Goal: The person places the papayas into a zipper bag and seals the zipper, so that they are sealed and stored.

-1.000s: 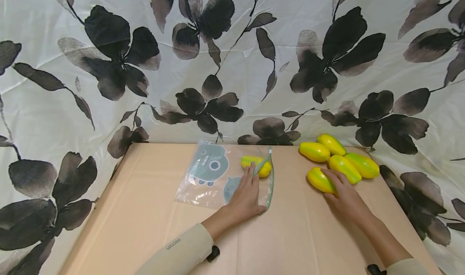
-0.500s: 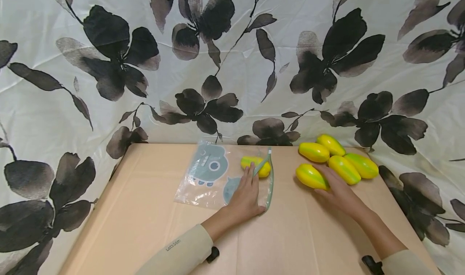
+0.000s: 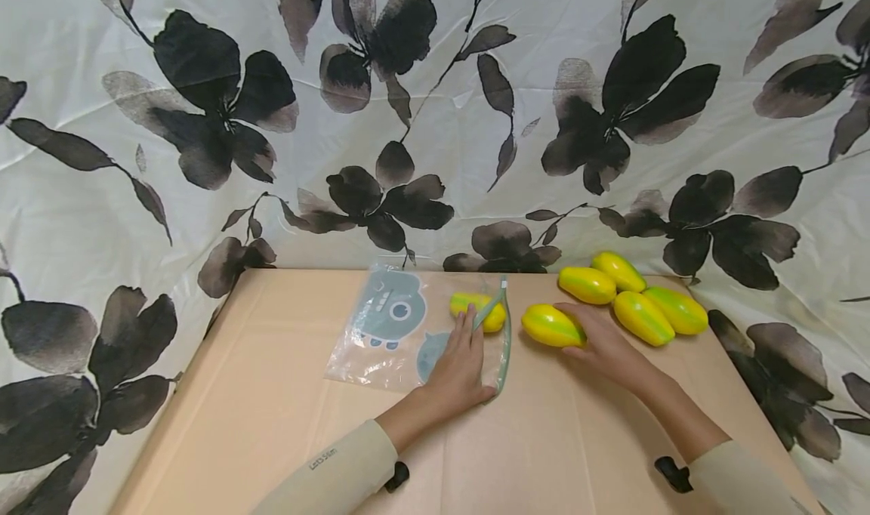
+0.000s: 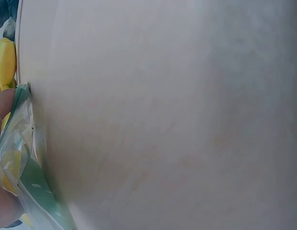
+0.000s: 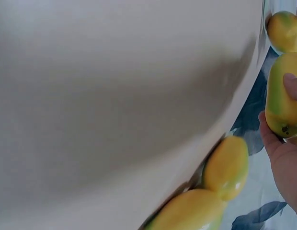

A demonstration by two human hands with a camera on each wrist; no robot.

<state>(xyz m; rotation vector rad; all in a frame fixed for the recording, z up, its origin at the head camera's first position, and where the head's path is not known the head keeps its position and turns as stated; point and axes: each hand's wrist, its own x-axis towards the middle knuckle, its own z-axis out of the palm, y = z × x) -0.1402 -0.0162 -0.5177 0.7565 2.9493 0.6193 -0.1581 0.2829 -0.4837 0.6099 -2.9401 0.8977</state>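
Floral cloth (image 3: 469, 137) toward 12 o'clock; tan tabletop (image 3: 530, 454) toward 6. Clear, green-edged pouch (image 3: 394, 326) on the tabletop. At its 3 o'clock, farther off, four mutually touching mangoes (image 3: 643, 317). Left hand (image 3: 455, 364) at the pouch mouth, fingers straight, thumb apart. Right hand (image 3: 605, 341) closed about a yellow-green mango (image 3: 552, 326), near the mouth at 3 o'clock. Bagged mango (image 3: 479, 302) inside, toward 1 o'clock from the left hand.

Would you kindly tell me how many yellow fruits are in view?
6: one fruit in the bag, one fruit in the right hand, four fruits grouped at the table's right. None seems hidden.
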